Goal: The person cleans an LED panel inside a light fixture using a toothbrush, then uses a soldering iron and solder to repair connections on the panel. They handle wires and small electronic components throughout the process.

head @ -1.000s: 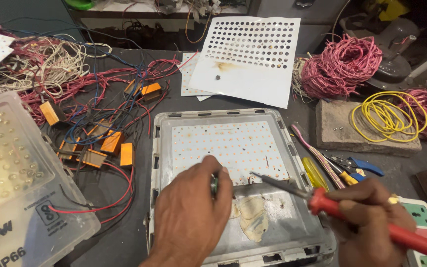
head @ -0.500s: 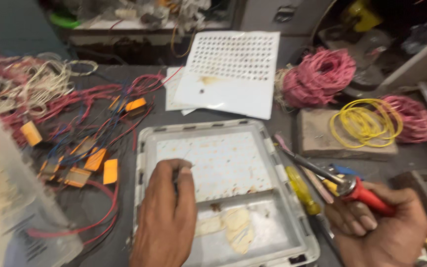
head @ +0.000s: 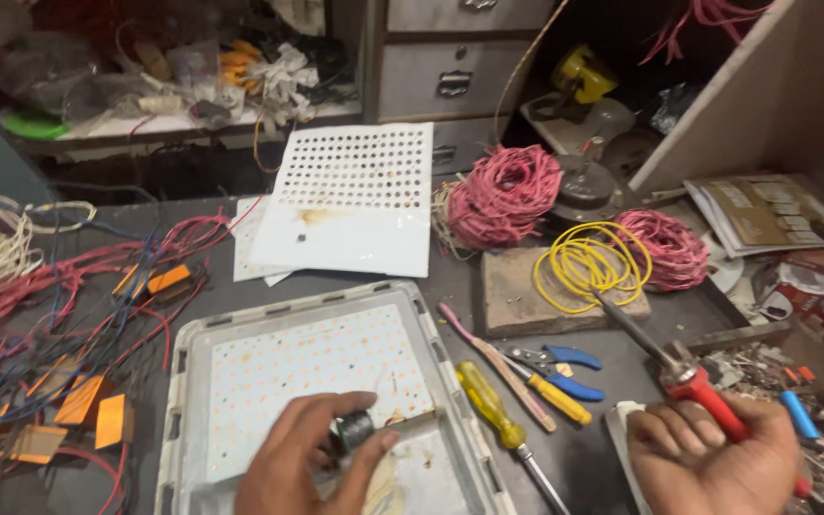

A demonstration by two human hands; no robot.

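My left hand (head: 312, 460) rests over the lower part of a grey metal light housing (head: 175, 381) with a white LED board (head: 312, 377) inside. Its fingers pinch a small dark round part (head: 355, 429). My right hand (head: 712, 458) is off to the right of the housing, gripping the red handle of a soldering iron (head: 689, 377). The iron's tip points up and left, toward a yellow wire coil (head: 588, 259), well away from the board.
A yellow screwdriver (head: 493, 405), blue-handled pliers (head: 565, 367) and a pink tool lie right of the housing. Pink wire coils (head: 503, 191) and a wooden block (head: 517, 300) sit behind. A perforated white panel (head: 350, 200) lies at the back. Tangled wires with orange parts (head: 88, 401) spread left.
My right hand has pulled the soldering iron away from the board to the right. The left hand stays on the housing, and the view has tilted upward.
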